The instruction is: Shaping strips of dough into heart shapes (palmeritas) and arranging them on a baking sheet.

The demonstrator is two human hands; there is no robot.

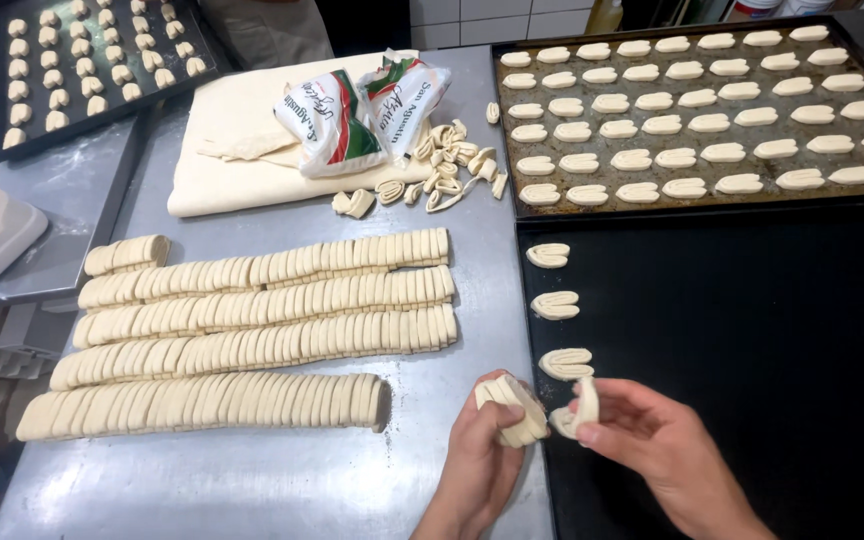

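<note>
Holding: a small stack of dough slices (513, 408), cupped in the left hand (479, 462) at the seam between table and tray.
Left fingers: curled and pressed around the stack from below and behind, thumb on its near side.
Right hand (660, 448): over the near left corner of the black tray (752, 330), just beside the left hand.
Right fingers: thumb and forefinger pinching one folded dough slice (578, 410), held upright, close to the stack, just above the tray surface.
Black tray: dark, mostly bare, with three laid slices (555, 305) in a column down its left edge, flat and well apart from one another; lowest one just above the pinched slice.
Far tray (512, 130): behind the black tray, filled with rows of the same pale pieces.
Table (252, 480): brushed steel, left of the trays.
Cut rolls (252, 335): four long rows of sliced dough lying side by side on the table, plus one short piece at the upper left of them.
Dough sheet (242, 150): pale folded slab behind the rows, with two white printed bags (362, 115) lying on it.
Loose scraps (447, 165): scattered curled slices between the bags and the far tray.
Third tray (92, 70): top left, dark, with small pieces in rows.
</note>
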